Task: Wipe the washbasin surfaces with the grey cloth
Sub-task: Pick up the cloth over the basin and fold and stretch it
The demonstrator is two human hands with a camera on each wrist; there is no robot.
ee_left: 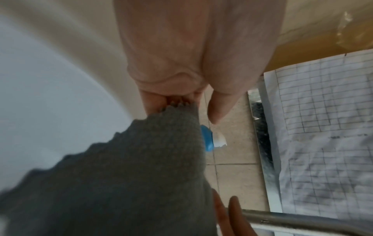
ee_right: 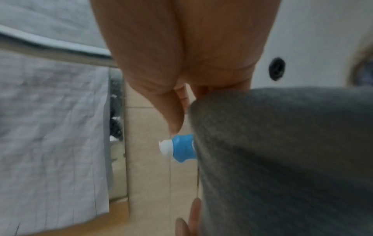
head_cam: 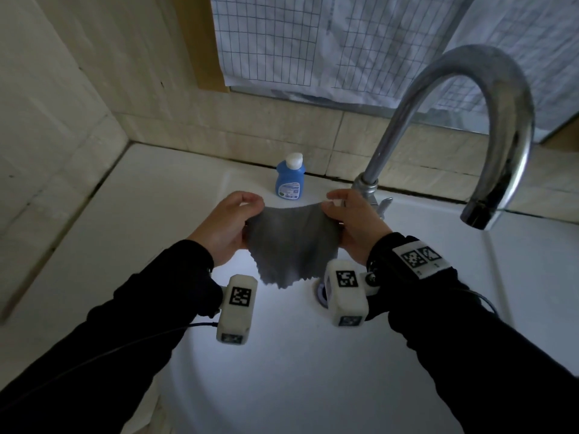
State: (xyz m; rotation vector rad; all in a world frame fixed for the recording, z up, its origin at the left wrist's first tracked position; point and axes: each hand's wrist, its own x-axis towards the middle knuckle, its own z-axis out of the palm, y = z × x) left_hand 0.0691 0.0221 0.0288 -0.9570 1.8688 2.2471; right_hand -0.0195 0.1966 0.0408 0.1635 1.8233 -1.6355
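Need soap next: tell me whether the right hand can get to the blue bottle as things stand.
Probably yes, but not freely: the blue bottle stands just beyond the hands with nothing in between, yet the right hand is busy pinching the grey cloth, which it must release first.

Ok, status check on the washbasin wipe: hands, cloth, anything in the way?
Both hands, left and right, pinch the grey cloth, stretched above the white washbasin. Not yet wiping. Blue plastic bottle and chrome curved tap stand behind.
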